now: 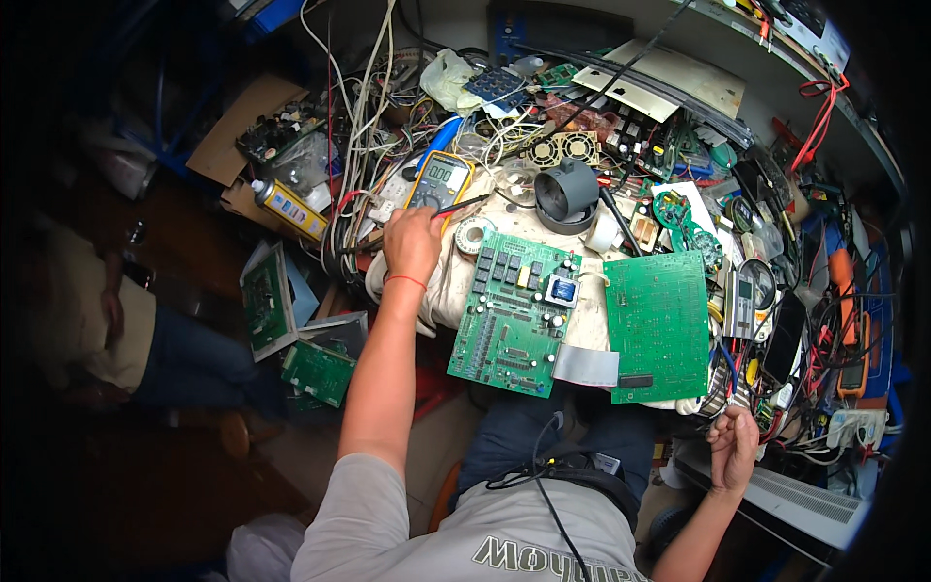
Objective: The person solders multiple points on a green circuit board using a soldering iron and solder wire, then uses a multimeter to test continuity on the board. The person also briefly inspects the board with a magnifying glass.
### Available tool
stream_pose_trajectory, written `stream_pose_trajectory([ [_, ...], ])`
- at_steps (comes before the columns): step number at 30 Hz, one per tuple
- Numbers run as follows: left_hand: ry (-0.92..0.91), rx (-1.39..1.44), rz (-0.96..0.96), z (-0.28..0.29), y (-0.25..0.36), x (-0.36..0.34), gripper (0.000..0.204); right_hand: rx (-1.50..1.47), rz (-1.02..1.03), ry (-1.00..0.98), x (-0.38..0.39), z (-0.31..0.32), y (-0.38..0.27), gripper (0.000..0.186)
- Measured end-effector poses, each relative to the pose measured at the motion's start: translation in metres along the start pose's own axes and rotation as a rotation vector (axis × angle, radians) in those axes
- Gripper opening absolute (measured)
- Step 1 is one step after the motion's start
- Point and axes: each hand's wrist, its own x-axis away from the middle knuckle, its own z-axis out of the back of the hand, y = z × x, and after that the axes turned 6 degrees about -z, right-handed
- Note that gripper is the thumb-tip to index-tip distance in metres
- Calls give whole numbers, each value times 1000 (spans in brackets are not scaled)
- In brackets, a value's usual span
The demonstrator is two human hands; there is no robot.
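My left hand (412, 244) is at the near end of a yellow multimeter (443, 177) with a lit display. Its fingers are closed around a test probe (462, 206), whose dark end points right. Right of that hand lies a green circuit board (512, 315) with relays, chips and a blue-topped transformer. A grey ribbon cable (587, 367) links it to a second green board (659, 325), which shows mostly its solder side. My right hand (734, 448) is off the bench's near right edge, with its fingers curled; whatever they might hold is hidden.
Behind the boards stand a dark grey round holder (566, 192) and a solder roll (473, 235). Tangled cables and boards crowd the back. A spray can (291, 209) lies at left. An orange-handled tool (842, 291) is at right. Another person (126, 320) is at far left.
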Motion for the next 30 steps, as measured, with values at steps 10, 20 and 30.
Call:
stream_pose_trajectory([
  [10,461,739,314,90,16,53,19,89,22,-227,10,-62,-4,30],
  [20,109,526,-385,189,132,131,31,1193,1169,-383,19,-263,-11,49],
  [30,-120,761,-2,114,62,39,40,1169,1125,-587,-2,-250,6,30],
])
